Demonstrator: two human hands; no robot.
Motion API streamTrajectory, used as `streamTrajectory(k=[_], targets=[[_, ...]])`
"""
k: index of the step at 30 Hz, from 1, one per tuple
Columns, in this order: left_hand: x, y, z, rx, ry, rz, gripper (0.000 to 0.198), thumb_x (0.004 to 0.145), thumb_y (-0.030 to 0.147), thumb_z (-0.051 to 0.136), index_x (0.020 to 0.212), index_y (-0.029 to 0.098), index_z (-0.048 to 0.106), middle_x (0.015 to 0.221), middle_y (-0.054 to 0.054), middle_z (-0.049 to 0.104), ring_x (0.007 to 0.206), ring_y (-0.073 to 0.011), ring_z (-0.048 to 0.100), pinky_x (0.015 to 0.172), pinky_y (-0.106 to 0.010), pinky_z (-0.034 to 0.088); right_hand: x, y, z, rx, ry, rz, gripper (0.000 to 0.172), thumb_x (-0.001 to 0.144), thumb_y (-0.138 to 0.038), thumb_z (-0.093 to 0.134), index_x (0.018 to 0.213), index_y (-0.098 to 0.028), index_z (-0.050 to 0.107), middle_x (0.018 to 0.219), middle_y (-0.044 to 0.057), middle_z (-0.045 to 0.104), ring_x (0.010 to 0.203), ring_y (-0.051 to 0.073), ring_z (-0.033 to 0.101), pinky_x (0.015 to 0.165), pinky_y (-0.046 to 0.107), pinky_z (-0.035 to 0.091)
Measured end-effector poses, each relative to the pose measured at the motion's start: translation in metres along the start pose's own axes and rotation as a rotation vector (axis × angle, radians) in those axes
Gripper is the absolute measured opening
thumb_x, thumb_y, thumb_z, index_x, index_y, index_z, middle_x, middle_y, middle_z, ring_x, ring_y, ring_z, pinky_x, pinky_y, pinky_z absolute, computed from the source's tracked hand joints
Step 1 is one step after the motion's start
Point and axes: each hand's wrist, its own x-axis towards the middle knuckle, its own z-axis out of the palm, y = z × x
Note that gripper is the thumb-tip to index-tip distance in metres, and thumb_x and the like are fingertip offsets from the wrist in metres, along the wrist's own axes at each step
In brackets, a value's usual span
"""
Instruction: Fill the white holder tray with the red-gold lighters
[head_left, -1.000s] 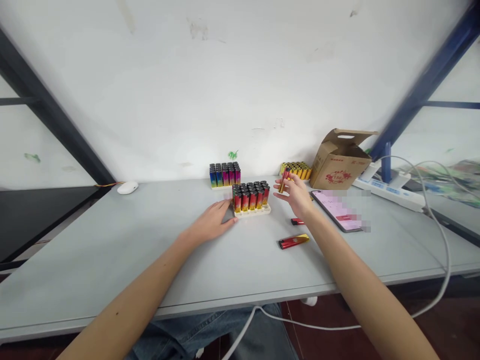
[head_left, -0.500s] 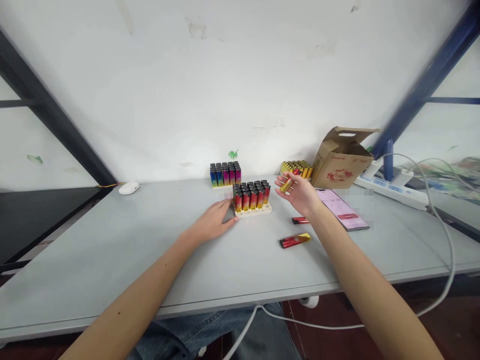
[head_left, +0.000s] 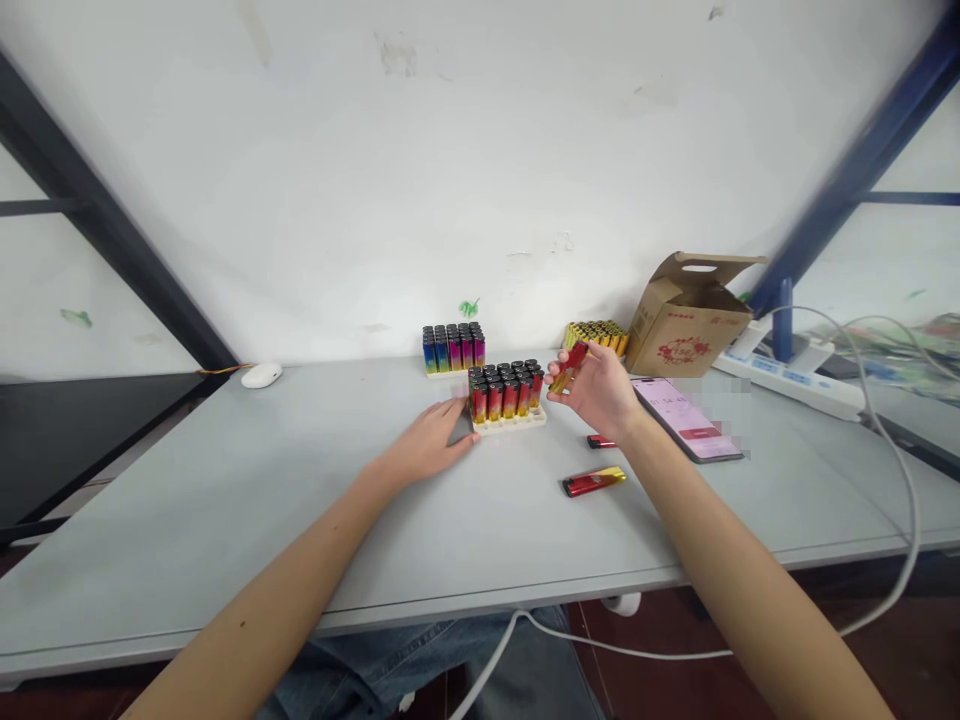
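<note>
While the rack [head_left: 510, 426] is steadied, as judged, at its left edge by the left hand [head_left: 424, 440], a change is recorded at the right hand [head_left: 596, 385], right of centre.

Item, held lighter [head_left: 575, 357]: pinched between thumb and fingers of the right hand, just right of the rack; tilted, red end up, gold end down toward the left. Half a second ago it was lain across a more upturned palm; since then it has been swung steeper and brought nearer the rack. For the work, this is judged a reorienting in the grip; the lighter is not yet seated.

Item, left hand: unmoved; laid on the table [head_left: 337, 420], thumb spread from the fingers, contact made at the rack's side, nothing seen pinched.

Item, red lighters [head_left: 495, 402]: stood upright in the rack, mid-frame; bare holes are shown along its front.

Item, loose lighter [head_left: 594, 481]: laid flat, lower right of centre, undisturbed. Item, second loose lighter [head_left: 601, 441]: laid above it, partly hidden by the right arm.

Item, blue-and-purple lighters [head_left: 454, 350]: racked behind, at centre. Items, phone [head_left: 686, 420] and box [head_left: 686, 335]: placed at right.
</note>
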Motion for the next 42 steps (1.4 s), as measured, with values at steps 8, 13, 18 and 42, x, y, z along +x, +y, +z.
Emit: streamTrajectory(k=[8, 13, 18, 42], targets=[[0.000, 0.001, 0.000, -0.012, 0.008, 0.003, 0.057, 0.094, 0.046, 0.044, 0.142, 0.015, 0.038, 0.139, -0.015, 0.053, 0.127, -0.0302, 0.050, 0.107, -0.045, 0.040, -0.001, 0.006, 0.002, -0.017, -0.088, 0.032, 0.020, 0.083, -0.036, 0.041, 0.073, -0.022, 0.051, 0.072, 0.001, 0.047, 0.071, 0.017, 0.049, 0.065, 0.031, 0.047], [0.000, 0.003, -0.002, -0.007, 0.007, 0.001, 0.057, 0.095, 0.046, 0.044, 0.141, 0.014, 0.038, 0.139, -0.015, 0.053, 0.127, -0.0303, 0.050, 0.107, -0.045, 0.040, -0.002, 0.015, 0.006, -0.032, -0.133, 0.074, 0.017, 0.081, -0.033, 0.046, 0.076, -0.021, 0.056, 0.073, 0.001, 0.050, 0.073, 0.017, 0.049, 0.073, 0.034, 0.049], [0.000, 0.003, -0.002, -0.020, 0.012, -0.002, 0.057, 0.094, 0.047, 0.045, 0.141, 0.015, 0.039, 0.138, -0.015, 0.054, 0.126, -0.0312, 0.051, 0.106, -0.046, 0.040, -0.004, 0.017, 0.010, -0.059, -0.154, 0.054, 0.027, 0.085, -0.045, 0.050, 0.082, -0.020, 0.060, 0.079, 0.004, 0.058, 0.079, 0.018, 0.056, 0.070, 0.030, 0.049], [0.000, 0.001, 0.000, -0.019, 0.016, 0.010, 0.055, 0.094, 0.046, 0.045, 0.140, 0.016, 0.039, 0.137, -0.015, 0.054, 0.126, -0.0310, 0.051, 0.106, -0.046, 0.040, -0.010, 0.011, 0.017, 0.020, -0.187, 0.177, 0.025, 0.085, -0.043, 0.037, 0.072, -0.022, 0.037, 0.063, -0.003, 0.029, 0.051, 0.011, 0.028, 0.041, 0.020, 0.024]])
